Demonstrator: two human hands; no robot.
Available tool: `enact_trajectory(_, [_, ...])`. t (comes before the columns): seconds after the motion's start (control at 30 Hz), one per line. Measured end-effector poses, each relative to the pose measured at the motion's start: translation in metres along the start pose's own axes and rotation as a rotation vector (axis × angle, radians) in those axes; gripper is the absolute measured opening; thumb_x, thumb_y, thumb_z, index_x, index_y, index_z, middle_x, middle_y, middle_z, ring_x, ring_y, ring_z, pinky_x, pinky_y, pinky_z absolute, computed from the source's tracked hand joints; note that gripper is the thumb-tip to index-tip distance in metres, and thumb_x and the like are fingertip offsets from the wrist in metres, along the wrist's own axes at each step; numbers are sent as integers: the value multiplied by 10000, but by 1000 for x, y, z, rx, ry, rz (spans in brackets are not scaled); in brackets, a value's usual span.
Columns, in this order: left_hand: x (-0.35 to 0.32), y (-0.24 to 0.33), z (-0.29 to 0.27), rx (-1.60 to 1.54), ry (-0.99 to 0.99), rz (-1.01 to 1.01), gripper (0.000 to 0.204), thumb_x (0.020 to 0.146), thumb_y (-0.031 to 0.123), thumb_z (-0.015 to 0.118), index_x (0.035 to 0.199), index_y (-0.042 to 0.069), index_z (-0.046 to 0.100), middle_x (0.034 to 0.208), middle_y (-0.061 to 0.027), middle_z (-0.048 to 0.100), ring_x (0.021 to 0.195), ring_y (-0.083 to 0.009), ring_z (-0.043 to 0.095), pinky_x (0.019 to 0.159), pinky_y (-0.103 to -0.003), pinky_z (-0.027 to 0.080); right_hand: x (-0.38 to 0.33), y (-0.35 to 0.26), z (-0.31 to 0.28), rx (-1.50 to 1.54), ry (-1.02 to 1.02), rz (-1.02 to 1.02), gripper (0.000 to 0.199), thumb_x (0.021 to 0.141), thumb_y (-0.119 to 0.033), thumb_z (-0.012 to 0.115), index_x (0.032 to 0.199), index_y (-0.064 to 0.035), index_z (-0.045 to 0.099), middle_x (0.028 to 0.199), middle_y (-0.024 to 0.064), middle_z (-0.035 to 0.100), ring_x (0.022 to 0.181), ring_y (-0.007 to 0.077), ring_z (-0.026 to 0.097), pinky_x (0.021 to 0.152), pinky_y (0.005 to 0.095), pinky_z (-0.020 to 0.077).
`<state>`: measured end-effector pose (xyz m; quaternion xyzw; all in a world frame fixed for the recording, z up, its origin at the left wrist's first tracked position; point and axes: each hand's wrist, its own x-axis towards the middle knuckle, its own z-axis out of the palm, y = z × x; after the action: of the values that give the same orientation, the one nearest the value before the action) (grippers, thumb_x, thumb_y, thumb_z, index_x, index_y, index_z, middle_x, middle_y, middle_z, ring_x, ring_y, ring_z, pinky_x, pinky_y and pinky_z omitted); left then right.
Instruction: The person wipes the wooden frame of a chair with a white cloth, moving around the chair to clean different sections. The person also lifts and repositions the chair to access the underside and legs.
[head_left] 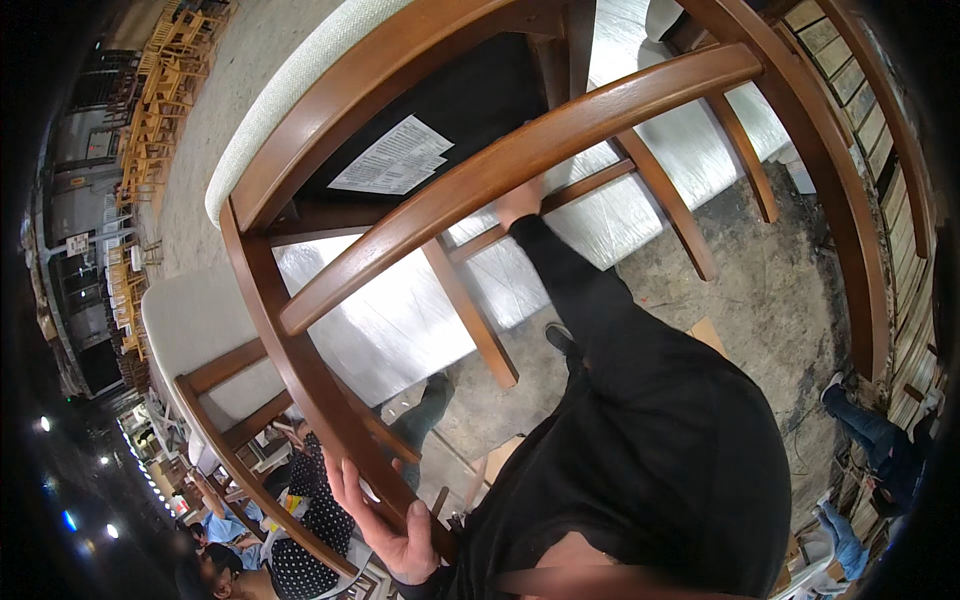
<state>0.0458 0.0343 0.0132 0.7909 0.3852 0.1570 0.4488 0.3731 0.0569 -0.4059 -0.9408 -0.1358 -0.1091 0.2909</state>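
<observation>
A brown wooden chair (530, 135) with a pale upholstered seat edge fills the upper view, tipped so its black underside (490, 95) faces me. A white printed label (392, 158) is stuck to that underside. My left hand (385, 525) is closed around a long wooden leg of this chair at the lower left, with the thumb across the wood. My right hand (519, 204) reaches beneath the curved rail, beside a thin wooden rung (590, 187). The rail hides most of its fingers, so what they hold cannot be told.
Shiny plastic-covered surface (385, 330) lies under the chair. Another chair with a pale cushion (205, 330) stands at left. A person in dotted clothing (305, 540) is at lower left; another in jeans (868, 430) is at right. Stacked wooden chairs (165, 90) stand far left.
</observation>
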Motion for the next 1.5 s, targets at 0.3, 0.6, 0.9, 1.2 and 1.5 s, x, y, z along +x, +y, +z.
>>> enact_trajectory(0.3, [1,1,-1,47,-53,37,867,865,233,691,1591,80,242,1637,-117,222,1412,-357,419,1079,-458,423,-40,-44,-35,419,-838,-419,371,888,-273,638,1208,-87,662,1214,159,649,1199,334,589,1059,551,393])
enact_trajectory(0.6, [4,10,-3,132,-153,103,841,868,16,627,1596,35,206,1659,-152,156,1521,-324,197,1227,-473,181,128,151,-98,628,264,135,471,1033,-319,468,1398,-22,501,1283,247,606,1184,422,563,1044,463,422])
enact_trajectory(0.9, [3,15,3,183,-124,150,802,860,67,641,1573,31,277,1659,-180,175,1533,-342,156,1234,-460,97,196,167,-45,307,-174,-138,521,1019,-287,492,1516,-151,411,1206,305,573,1103,477,578,953,521,482])
enact_trajectory(1.2, [-5,10,-7,185,-93,188,817,758,35,581,1543,54,356,1623,-185,207,1512,-345,211,1219,-458,212,53,178,-193,-375,-526,89,568,966,-270,544,1456,-1,444,1230,247,630,1039,446,654,830,473,569])
enact_trajectory(1.5, [-6,-12,-15,157,-103,406,764,833,29,564,1559,122,342,1621,-222,190,1493,-386,265,1197,-461,281,103,64,-320,2270,13,275,519,1007,-563,432,1217,-143,652,1218,53,677,1153,298,634,1036,550,463])
